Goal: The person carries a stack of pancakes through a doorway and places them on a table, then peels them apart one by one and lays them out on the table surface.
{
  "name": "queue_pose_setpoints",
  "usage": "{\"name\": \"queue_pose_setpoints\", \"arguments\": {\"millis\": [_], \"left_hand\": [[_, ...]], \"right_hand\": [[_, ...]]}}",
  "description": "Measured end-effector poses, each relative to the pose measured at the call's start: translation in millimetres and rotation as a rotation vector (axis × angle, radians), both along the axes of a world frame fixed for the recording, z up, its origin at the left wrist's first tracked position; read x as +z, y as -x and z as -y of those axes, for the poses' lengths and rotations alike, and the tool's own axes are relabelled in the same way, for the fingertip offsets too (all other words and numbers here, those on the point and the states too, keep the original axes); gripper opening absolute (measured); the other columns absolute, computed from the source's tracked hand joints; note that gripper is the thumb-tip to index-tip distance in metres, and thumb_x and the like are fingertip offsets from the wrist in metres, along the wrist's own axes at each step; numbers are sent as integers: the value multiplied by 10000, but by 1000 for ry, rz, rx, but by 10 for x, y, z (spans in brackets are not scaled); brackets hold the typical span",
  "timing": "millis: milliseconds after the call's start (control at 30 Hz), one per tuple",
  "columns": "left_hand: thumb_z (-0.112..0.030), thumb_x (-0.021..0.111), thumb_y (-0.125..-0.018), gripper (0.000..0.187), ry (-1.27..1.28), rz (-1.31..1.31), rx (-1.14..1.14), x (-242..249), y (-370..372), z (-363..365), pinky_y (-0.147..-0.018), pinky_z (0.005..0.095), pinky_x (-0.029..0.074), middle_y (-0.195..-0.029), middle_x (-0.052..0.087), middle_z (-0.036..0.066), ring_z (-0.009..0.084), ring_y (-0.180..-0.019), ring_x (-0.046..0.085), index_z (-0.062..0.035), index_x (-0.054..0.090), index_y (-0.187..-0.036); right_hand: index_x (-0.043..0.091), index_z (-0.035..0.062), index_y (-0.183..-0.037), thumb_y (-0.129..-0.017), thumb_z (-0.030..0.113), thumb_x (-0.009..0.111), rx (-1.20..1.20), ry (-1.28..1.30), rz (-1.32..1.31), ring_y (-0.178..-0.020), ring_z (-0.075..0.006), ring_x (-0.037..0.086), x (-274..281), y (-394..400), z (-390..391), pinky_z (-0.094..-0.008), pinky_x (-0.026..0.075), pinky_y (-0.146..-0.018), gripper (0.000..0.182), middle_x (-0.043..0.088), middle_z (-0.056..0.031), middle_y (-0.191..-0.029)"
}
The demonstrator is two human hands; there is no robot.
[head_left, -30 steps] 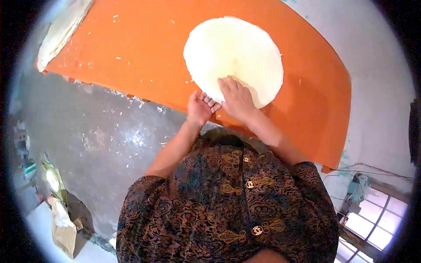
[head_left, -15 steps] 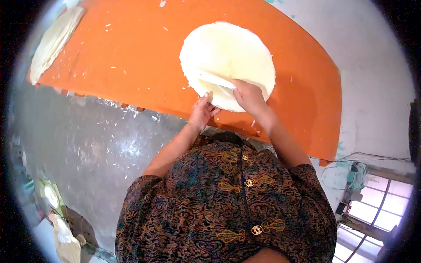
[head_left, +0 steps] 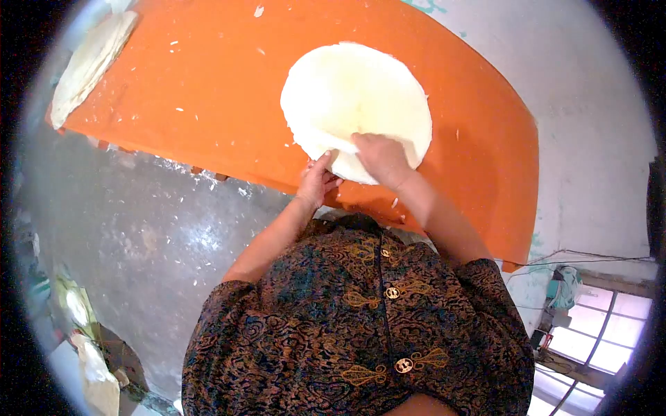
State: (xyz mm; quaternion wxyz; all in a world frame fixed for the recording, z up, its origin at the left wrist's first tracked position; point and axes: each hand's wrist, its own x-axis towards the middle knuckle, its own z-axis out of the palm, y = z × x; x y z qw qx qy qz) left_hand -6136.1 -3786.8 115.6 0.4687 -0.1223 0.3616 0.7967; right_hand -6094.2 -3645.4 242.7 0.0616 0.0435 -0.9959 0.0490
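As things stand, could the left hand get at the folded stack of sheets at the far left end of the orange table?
Probably not without stepping sideways. The left hand sits at the near edge of the round sheet, and the folded stack lies far along the orange table; nothing blocks the way.

Round dough sheet (head_left: 354, 97) on table (head_left: 208, 90), stacked sheets (head_left: 87, 62) far left.

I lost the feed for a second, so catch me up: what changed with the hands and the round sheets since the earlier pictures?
The right hand, which had peeled up the near edge of the top sheet half a second ago, now presses flat on it again. The left hand has closed in and pinches the stack's near edge. The stack, the orange table and the second pile at the far left stayed put.
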Motion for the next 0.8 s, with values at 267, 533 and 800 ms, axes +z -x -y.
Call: {"name": "queue_pose_setpoints", "arguments": {"millis": [267, 533, 800], "left_hand": [[-458, 549, -779, 549, 188, -30, 27, -50, 49, -146, -702, 415, 474, -1082, 504, 144, 260, -916, 522, -49, 448, -1130], [-571, 469, -766, 653, 241, -196, -24, 202, -37, -170, -863, 416, 351, -1246, 425, 87, 269, -1111, 408, -132, 383, -1242], [-556, 497, -750, 624, 376, -195, 59, 240, -72, -268, -722, 367, 484, -1141, 519, 77, 241, -962, 554, -140, 411, -1207]], "right_hand": [[540, 14, -812, -755, 144, 520, -176, 238, 96, -702, -317, 576, 173, 103, -320, -416, 454, -585, 144, 580, -169, -725], [599, -5, -908, -834, 167, 505, -493, 1217, -432, -704, -147, 577, 967, -81, -2649, -304, 471, -634, 209, 615, -57, -780], [551, -8, -1051, -836, 222, 512, -887, 764, -675, -779, -139, 562, 1553, -1664, -4566, -274, 442, -707, 317, 611, -76, -882]]}}
